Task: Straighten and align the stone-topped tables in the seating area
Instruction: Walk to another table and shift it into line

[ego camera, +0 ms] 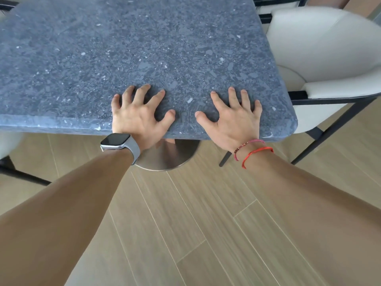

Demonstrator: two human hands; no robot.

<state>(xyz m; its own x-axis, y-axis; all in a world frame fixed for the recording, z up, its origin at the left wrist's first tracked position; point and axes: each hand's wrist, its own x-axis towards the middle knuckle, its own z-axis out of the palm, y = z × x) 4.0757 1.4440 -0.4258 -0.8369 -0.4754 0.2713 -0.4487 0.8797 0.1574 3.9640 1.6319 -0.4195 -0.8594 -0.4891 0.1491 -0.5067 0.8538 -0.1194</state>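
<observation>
A grey speckled stone-topped table (144,44) fills the upper part of the head view, its near edge running across the middle and its rounded corner at the right. My left hand (138,114) lies on the top near that edge with fingers spread, a grey watch on the wrist. My right hand (235,118) rests on the top a little to the right, fingers spread too, with red bracelets on the wrist. Both palms sit over the near edge. The table's round metal base (165,157) shows below, between my wrists.
A white upholstered chair (325,48) with dark legs stands tight against the table's right side. Part of another chair (8,145) shows at the left edge. Wood-look plank flooring (195,223) stretches below the table toward me.
</observation>
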